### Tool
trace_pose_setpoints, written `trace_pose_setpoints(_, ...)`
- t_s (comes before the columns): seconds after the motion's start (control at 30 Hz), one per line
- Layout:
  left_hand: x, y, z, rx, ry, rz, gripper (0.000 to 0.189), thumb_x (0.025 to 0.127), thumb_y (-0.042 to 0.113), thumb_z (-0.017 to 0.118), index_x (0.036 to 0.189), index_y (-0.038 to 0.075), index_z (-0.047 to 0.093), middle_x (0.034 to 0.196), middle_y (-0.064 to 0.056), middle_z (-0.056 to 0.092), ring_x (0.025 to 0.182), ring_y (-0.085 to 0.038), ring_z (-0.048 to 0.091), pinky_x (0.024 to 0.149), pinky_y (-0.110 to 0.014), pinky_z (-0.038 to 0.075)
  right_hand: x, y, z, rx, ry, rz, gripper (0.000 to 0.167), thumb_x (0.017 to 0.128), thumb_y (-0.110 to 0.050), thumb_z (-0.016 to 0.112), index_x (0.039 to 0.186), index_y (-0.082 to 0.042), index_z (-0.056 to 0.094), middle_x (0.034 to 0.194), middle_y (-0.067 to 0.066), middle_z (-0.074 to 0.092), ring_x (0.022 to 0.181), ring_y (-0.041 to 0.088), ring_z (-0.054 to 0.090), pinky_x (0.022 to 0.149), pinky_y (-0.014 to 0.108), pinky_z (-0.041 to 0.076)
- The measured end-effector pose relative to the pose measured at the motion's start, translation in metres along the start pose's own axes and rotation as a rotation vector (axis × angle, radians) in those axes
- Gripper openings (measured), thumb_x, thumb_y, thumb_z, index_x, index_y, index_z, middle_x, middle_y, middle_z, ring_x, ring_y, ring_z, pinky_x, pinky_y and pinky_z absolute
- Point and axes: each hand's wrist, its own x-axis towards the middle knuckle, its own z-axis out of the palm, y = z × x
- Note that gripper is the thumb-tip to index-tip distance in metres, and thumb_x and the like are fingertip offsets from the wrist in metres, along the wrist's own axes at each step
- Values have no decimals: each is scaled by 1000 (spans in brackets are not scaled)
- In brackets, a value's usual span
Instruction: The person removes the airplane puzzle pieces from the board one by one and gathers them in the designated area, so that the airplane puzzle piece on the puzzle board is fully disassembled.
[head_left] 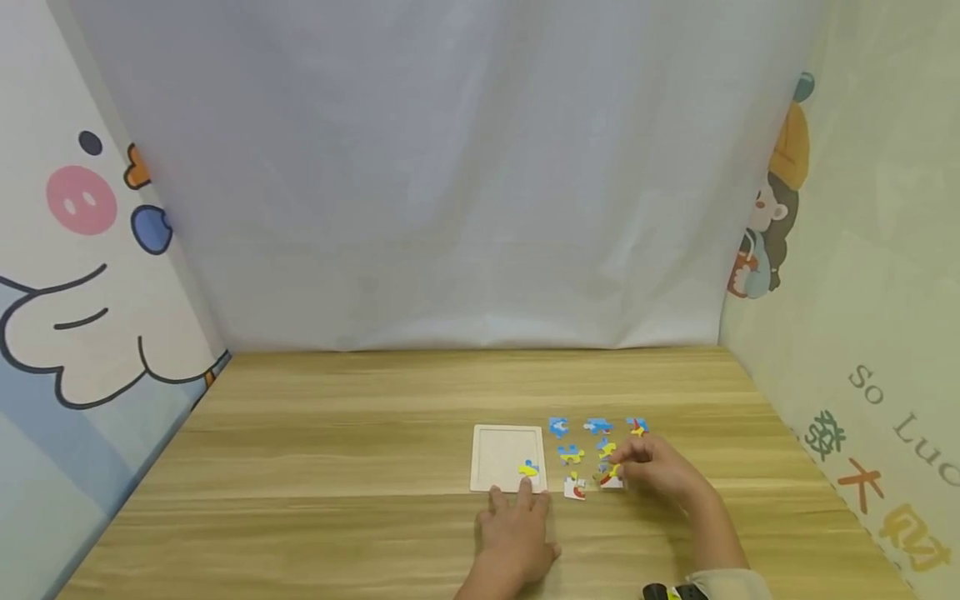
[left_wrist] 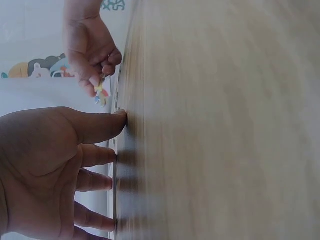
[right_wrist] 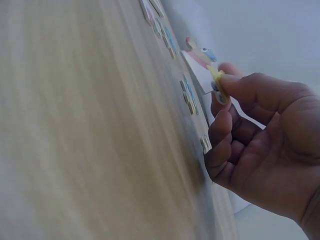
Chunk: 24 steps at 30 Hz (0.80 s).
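A square wooden puzzle tray [head_left: 495, 452] lies on the table, with one blue, yellow and white puzzle piece [head_left: 529, 469] in its lower right corner. My left hand [head_left: 517, 533] rests at the tray's front edge, its fingers straight and spread; in the left wrist view the fingertips touch the edge. To the right of the tray, my right hand [head_left: 663, 471] pinches a white, red and yellow puzzle piece [right_wrist: 197, 67] between thumb and fingers. That piece is tilted and held above the table in the right wrist view.
Loose puzzle pieces lie right of the tray: blue ones [head_left: 558, 427] at the back, a yellow and blue one [head_left: 572, 455] nearer, and a white and red one [head_left: 574, 487] in front. A pale curtain [head_left: 465, 208] hangs behind the wooden table [head_left: 315, 467].
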Motion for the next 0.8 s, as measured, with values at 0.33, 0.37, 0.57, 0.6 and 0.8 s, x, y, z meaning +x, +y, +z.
trace_pose_setpoints(0.33,-1,-1,0,-19,-7,-6,68,78,46,68,137,20,47,145,-9,35,124,-50,32,87,-63,38,-4,6,-2,-42,16,64,19,80,1,63,96,11,62,86,8,60,71,16,50,59,26,45)
trace_pose_setpoints(0.37,-1,-1,0,-22,-6,-7,68,78,46,68,137,20,47,145,-9,35,124,-50,31,88,-63,37,-5,7,-1,-52,16,64,19,80,1,63,96,11,62,85,8,61,70,16,50,59,26,45)
trace_pose_setpoints(0.57,-1,-1,1,-14,7,1,68,78,45,68,136,18,48,145,-9,35,124,-51,32,87,-63,38,-6,11,-2,-126,56,50,18,81,-1,63,96,8,65,86,7,62,70,16,52,59,26,45)
trace_pose_setpoints(0.6,-1,-1,1,-11,9,2,68,78,45,68,136,18,48,145,-10,35,123,-51,32,87,-63,38,-6,11,-2,-131,65,51,18,81,-1,63,96,7,65,86,7,62,70,17,52,59,26,45)
trace_pose_setpoints(0.8,-2,2,-1,5,8,-1,67,78,45,68,136,19,48,145,-9,36,123,-50,33,88,-61,38,-8,12,-4,-106,78,56,20,83,-4,62,100,7,64,84,7,61,66,16,50,53,25,43)
